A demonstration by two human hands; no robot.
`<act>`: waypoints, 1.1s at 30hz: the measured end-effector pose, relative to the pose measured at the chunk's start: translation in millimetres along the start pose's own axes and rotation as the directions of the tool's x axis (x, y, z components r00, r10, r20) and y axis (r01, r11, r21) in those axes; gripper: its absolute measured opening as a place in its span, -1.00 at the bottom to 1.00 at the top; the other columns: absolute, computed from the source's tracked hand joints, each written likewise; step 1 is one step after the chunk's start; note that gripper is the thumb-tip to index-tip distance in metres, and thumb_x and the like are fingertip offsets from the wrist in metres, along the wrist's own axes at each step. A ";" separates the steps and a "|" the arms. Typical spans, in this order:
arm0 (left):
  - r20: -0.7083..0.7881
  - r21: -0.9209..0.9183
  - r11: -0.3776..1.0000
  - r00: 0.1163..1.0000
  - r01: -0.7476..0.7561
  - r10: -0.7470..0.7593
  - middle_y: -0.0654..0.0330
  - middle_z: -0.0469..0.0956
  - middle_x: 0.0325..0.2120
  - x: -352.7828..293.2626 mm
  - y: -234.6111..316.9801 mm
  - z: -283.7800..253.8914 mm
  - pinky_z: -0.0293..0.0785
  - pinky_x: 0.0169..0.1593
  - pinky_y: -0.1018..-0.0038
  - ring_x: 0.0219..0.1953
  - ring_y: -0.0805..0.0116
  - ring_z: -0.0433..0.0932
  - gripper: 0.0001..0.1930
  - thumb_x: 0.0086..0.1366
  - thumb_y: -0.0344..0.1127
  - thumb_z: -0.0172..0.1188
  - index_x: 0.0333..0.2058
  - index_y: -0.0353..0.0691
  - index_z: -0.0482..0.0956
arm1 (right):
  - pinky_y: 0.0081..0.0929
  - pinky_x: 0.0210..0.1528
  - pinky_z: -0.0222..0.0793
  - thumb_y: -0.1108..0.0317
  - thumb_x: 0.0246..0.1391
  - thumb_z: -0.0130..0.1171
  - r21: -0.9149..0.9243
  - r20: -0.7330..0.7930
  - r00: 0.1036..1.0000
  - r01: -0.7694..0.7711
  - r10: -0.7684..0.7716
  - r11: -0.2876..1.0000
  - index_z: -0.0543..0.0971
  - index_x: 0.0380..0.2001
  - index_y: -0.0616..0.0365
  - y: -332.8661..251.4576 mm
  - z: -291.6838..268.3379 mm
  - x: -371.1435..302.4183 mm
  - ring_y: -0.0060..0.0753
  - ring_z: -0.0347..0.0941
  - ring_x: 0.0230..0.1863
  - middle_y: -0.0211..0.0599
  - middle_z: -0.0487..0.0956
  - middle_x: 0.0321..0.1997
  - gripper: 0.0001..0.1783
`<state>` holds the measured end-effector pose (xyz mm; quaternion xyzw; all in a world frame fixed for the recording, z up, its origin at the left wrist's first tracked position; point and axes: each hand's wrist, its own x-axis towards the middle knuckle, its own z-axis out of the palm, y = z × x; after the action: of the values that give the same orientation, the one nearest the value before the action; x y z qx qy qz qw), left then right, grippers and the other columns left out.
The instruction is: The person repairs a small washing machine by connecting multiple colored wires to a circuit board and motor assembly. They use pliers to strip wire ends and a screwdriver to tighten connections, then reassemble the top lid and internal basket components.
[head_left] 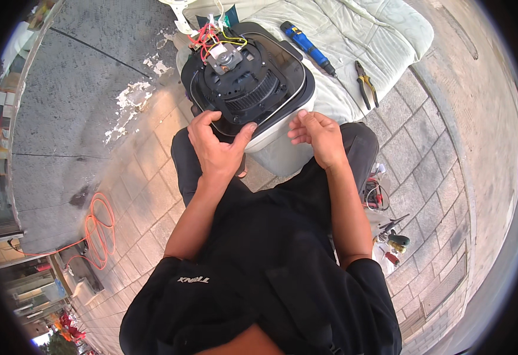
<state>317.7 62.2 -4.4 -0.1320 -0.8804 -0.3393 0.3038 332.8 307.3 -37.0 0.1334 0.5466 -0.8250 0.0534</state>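
Observation:
An opened appliance with a pale body and a black inner housing sits in front of me at the edge of the padded seat. A small metal motor is mounted on the housing, with red, yellow and white wires running from it. My left hand lies at the near rim, thumb and fingers spread apart and touching the black edge. Just off the near right corner is my right hand, its fingers curled and the thumb close against them. Whatever may be between those fingertips is too small to tell.
On the pale cushion lie a blue electric screwdriver with a long bit and yellow-black pliers. Tools, including a red-handled one, are on the paving by my right side. An orange cable loops across the ground at left.

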 end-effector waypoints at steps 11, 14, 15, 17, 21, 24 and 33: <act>0.005 -0.063 0.989 0.990 -0.137 0.137 0.16 0.45 -0.10 41.0 -9.7 -6.4 0.49 0.02 0.31 -0.05 0.19 0.49 -0.58 0.06 -0.43 0.60 -0.05 -0.05 0.81 | -0.40 -0.18 0.65 0.21 0.52 0.21 -0.052 0.086 0.996 -0.016 0.020 0.999 0.69 -0.01 0.35 -7.7 -0.3 -8.9 -0.39 0.68 -0.27 -0.21 0.73 -0.18 -0.65; 0.014 -0.146 0.986 0.996 -0.082 0.085 0.17 0.44 -0.11 46.2 -8.0 -6.9 0.50 0.02 0.34 -0.07 0.21 0.51 -0.57 0.03 -0.46 0.60 -0.06 -0.07 0.81 | -0.40 -0.18 0.64 0.21 0.52 0.20 -0.046 0.119 0.993 -0.001 0.006 0.999 0.69 -0.02 0.35 -7.2 1.5 -7.5 -0.40 0.68 -0.27 -0.20 0.73 -0.18 -0.66; 0.009 -0.150 0.984 0.996 -0.092 0.094 0.18 0.44 -0.11 48.5 -8.5 -6.9 0.50 0.02 0.36 -0.07 0.23 0.51 -0.58 0.04 -0.45 0.61 -0.06 -0.09 0.81 | -0.41 -0.18 0.63 0.22 0.51 0.20 -0.048 0.115 0.993 -0.008 0.013 0.999 0.69 -0.02 0.35 -8.6 3.2 -6.9 -0.42 0.67 -0.27 -0.23 0.73 -0.19 -0.66; 0.000 -0.157 0.981 0.994 -0.110 0.111 0.19 0.43 -0.11 54.4 -9.8 -7.1 0.49 0.01 0.39 -0.08 0.26 0.52 -0.60 0.07 -0.43 0.63 -0.07 -0.11 0.81 | -0.44 -0.18 0.61 0.22 0.48 0.20 -0.051 0.109 0.994 -0.024 0.029 0.998 0.70 -0.04 0.35 -12.8 7.2 -5.7 -0.45 0.66 -0.27 -0.27 0.73 -0.20 -0.66; -0.031 -0.178 0.978 0.994 -0.111 0.107 0.22 0.45 -0.12 66.9 -4.1 -9.8 0.47 0.03 0.41 -0.08 0.31 0.50 -0.68 0.18 -0.32 0.65 -0.09 -0.17 0.82 | -0.41 -0.17 0.64 0.21 0.52 0.21 -0.094 0.126 0.992 -0.016 0.028 0.995 0.69 -0.02 0.35 -11.2 6.3 -0.8 -0.41 0.68 -0.27 -0.21 0.74 -0.18 -0.66; -0.031 -0.181 0.982 0.998 -0.061 0.057 0.23 0.45 -0.13 77.7 -2.4 -14.1 0.46 0.03 0.41 -0.07 0.31 0.50 -0.67 0.17 -0.33 0.66 -0.09 -0.17 0.81 | -0.41 -0.16 0.65 0.22 0.53 0.19 -0.110 0.168 0.986 0.015 0.004 0.994 0.68 0.00 0.35 -14.6 8.6 -0.8 -0.42 0.69 -0.26 -0.22 0.74 -0.18 -0.66; -0.001 -0.215 0.964 0.987 0.157 -0.161 0.29 0.57 -0.10 148.2 3.9 -40.7 0.43 -0.21 0.55 -0.21 0.51 0.53 -0.71 0.21 -0.16 0.66 -0.15 -0.12 0.86 | -0.49 -0.12 0.63 0.33 0.52 0.16 -0.167 0.420 0.906 0.131 -0.049 0.977 0.56 0.22 0.34 -75.2 69.0 17.6 -0.51 0.65 -0.18 -0.30 0.71 -0.07 -0.64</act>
<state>221.9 41.3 114.0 -0.0899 -0.8438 -0.4565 0.2676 287.2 275.0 50.1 -0.0752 0.6051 -0.7797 0.1421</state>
